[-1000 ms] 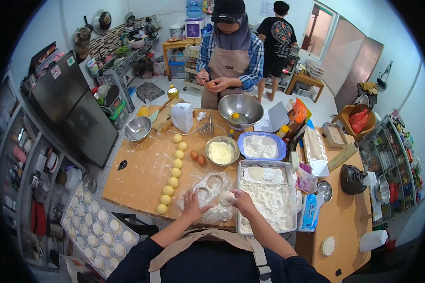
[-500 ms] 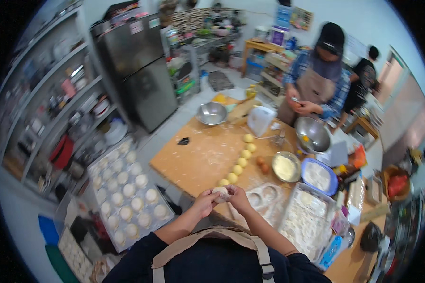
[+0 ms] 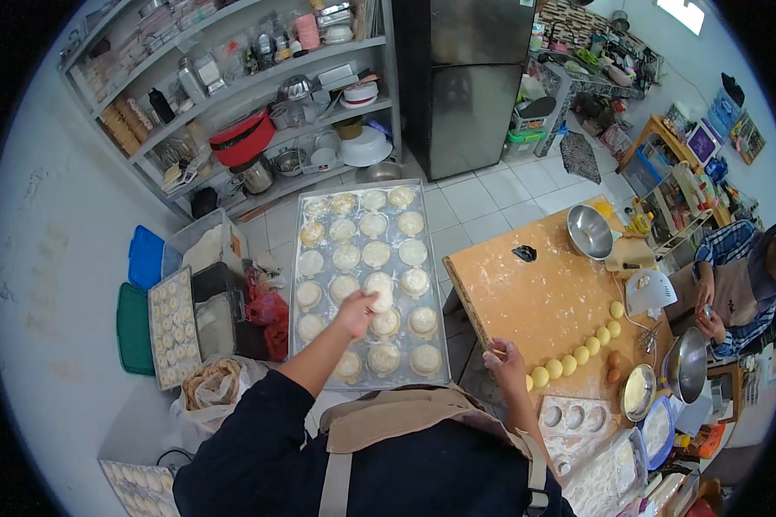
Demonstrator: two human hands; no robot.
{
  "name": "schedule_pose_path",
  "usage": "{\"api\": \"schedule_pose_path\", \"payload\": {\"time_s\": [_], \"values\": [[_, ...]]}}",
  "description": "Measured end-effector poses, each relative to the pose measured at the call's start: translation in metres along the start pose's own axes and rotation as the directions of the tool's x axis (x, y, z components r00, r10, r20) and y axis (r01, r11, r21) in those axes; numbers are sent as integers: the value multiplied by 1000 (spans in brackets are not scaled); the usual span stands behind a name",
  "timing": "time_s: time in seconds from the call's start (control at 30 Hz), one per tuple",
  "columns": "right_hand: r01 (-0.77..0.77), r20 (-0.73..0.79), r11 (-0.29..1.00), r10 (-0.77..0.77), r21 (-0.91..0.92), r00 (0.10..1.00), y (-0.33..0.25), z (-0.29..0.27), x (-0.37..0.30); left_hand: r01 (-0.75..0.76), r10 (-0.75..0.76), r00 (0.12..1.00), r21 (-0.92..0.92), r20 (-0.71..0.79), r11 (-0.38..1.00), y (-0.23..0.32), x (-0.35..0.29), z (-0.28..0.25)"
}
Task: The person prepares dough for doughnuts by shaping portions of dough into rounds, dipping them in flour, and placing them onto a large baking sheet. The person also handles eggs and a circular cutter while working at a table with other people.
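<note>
My left hand (image 3: pixel 356 315) reaches over a large metal tray (image 3: pixel 297 258) on my left. Its fingers are closed on a flat, round, pale dough piece (image 3: pixel 378 289) above the rows of similar dough rounds (image 3: pixel 376 253). At the near left edge of the wooden table (image 3: pixel 500 293), my right hand (image 3: pixel 509 366) hangs with fingers loosely bent and apart, holding nothing I can see. Close to it begins a curved row of yellow dough balls (image 3: pixel 568 365), running away to the far right.
Two brown eggs (image 3: pixel 613 367), a bowl of pale yellow mixture (image 3: pixel 638 392) and a floured tray (image 3: pixel 608 482) stand on the right. A co-worker (image 3: pixel 737 284) works across the table by a steel bowl (image 3: pixel 687 365). Shelves (image 3: pixel 241 90) and a fridge (image 3: pixel 476 103) line the back.
My view has turned left toward the tray. Both hands were together on the dough piece over the table; now the left carries it above the tray and the right has let go.
</note>
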State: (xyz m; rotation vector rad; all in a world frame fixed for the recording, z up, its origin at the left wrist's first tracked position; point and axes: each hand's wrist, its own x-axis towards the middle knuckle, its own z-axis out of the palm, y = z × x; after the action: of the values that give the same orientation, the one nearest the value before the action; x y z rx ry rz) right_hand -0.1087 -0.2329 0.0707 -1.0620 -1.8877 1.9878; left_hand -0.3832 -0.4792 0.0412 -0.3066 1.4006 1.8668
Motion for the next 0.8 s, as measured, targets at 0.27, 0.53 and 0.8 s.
{"api": "schedule_pose_path", "payload": {"time_s": [0.27,0.53,0.8], "values": [[-143,-147,988,134,-51,980,7,-10,-25,-104,100,993,62,60,993,37,100,-14],[-168,-258,985,151,-46,954,20,-17,-67,-66,26,987,256,156,965,30,172,45],[-242,-414,963,269,118,870,35,-30,-111,-48,-46,972,385,231,922,42,199,61]]}}
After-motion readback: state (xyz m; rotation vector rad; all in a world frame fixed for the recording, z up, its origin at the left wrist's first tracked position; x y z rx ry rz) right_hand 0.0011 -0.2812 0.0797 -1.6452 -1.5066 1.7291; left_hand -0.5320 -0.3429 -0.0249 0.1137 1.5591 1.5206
